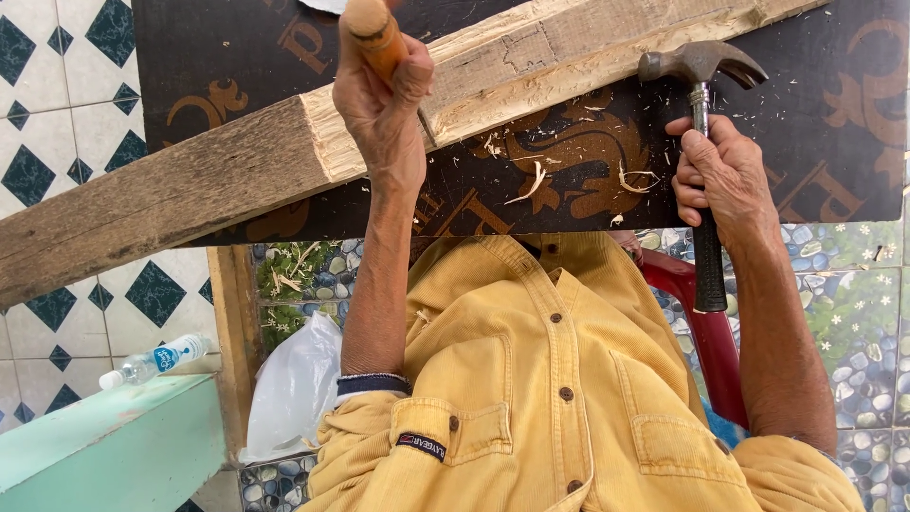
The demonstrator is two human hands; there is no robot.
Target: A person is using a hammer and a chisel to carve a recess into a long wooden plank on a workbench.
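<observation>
Across the upper part of the frame lies a long wooden beam (284, 161), slanting from lower left to upper right on a dark board (806, 161) with brown ornaments. At the top centre, the left hand (384, 104) has its fingers closed around the orange wooden handle of a chisel (372, 33), which stands at a pale cut notch in the beam. At the right, the right hand (722, 175) grips the black shaft of a claw hammer (701, 66), head upward. Wood shavings (536, 180) lie on the board between both hands. At lower left, a plastic bottle (152, 360) rests near a green bench (104, 446).
</observation>
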